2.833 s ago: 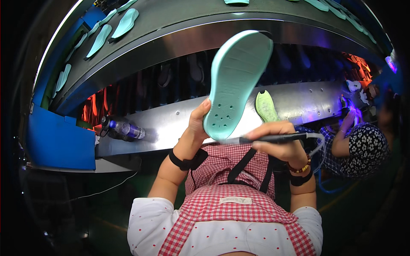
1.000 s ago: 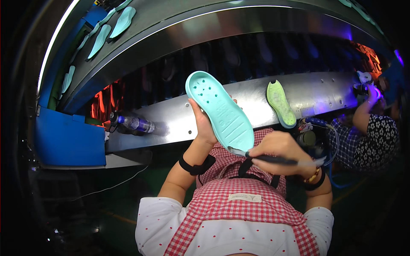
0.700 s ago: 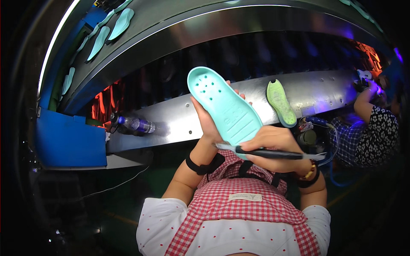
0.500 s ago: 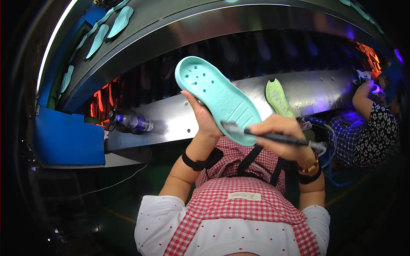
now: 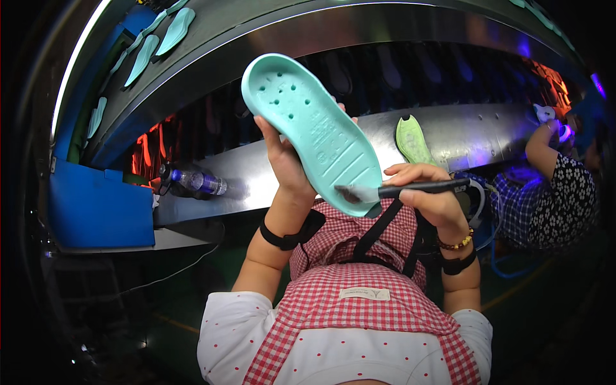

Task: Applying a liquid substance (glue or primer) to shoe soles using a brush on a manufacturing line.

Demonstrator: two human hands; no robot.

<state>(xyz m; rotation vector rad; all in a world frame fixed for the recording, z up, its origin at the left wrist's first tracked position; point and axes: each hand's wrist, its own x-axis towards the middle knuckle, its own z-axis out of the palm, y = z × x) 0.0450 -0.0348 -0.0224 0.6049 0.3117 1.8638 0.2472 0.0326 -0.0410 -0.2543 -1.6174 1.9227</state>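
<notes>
My left hand (image 5: 282,157) grips a mint-green shoe sole (image 5: 311,128) from behind and holds it up, tilted with its toe to the upper left. My right hand (image 5: 427,196) holds a dark brush (image 5: 410,188) level, its bristles touching the sole's lower end. Both wrists wear dark bands.
A yellow-green sole (image 5: 412,139) lies on the metal shelf (image 5: 256,179) behind, and a plastic bottle (image 5: 192,181) lies at its left. A blue bin (image 5: 99,208) stands further left. Several mint soles (image 5: 160,38) ride the upper conveyor. Another person's arm (image 5: 545,138) works at the right.
I have turned the sole from upright to leaning left and lifted it higher. The brush has come up onto the sole's lower end.
</notes>
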